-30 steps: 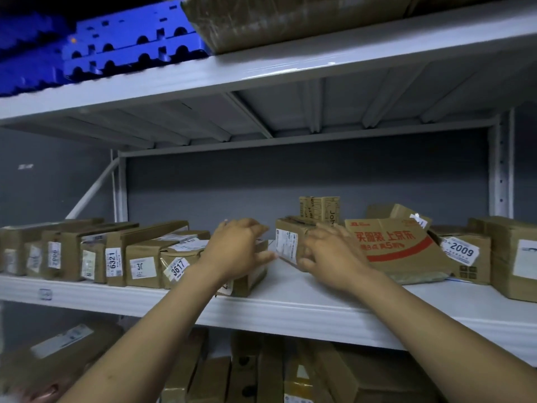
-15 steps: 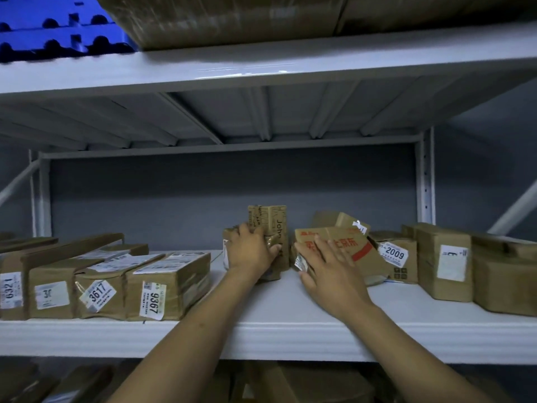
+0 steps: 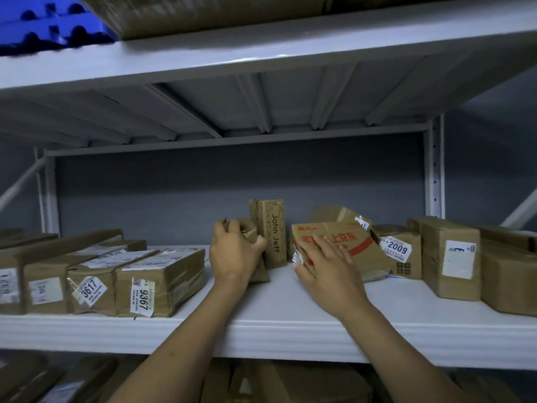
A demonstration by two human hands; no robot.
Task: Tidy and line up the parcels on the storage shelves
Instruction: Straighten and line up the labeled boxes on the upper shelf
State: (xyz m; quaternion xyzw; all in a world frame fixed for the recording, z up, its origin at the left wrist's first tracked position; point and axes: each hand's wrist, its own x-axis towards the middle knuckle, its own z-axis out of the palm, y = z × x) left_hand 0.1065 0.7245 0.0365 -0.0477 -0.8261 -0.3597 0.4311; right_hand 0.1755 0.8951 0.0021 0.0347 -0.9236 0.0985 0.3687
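Note:
Brown cardboard parcels lie on a white metal shelf (image 3: 279, 298). My left hand (image 3: 232, 254) is wrapped over a small taped parcel (image 3: 249, 232) mid-shelf. An upright carton printed "John Jeff" (image 3: 270, 231) stands just right of it, touching. My right hand (image 3: 325, 266) lies flat on the front of a crumpled parcel with red printing (image 3: 357, 242), fingers spread. A neat row at the left ends with parcels 3617 (image 3: 90, 289) and 9367 (image 3: 162, 280). To the right sit parcel 2009 (image 3: 404, 254) and a taller box (image 3: 450, 257).
The upper shelf (image 3: 261, 53) overhangs close above, carrying wrapped boxes and a blue plastic pallet (image 3: 43, 30). A grey back wall closes the bay. White uprights (image 3: 434, 175) stand at both sides. More parcels (image 3: 290, 385) fill the shelf below. Bare shelf surface lies between my arms.
My left hand left the left row and took hold of the small parcel beside the John Jeff carton. My right hand stayed on the red-printed parcel. The view shifted right and closer.

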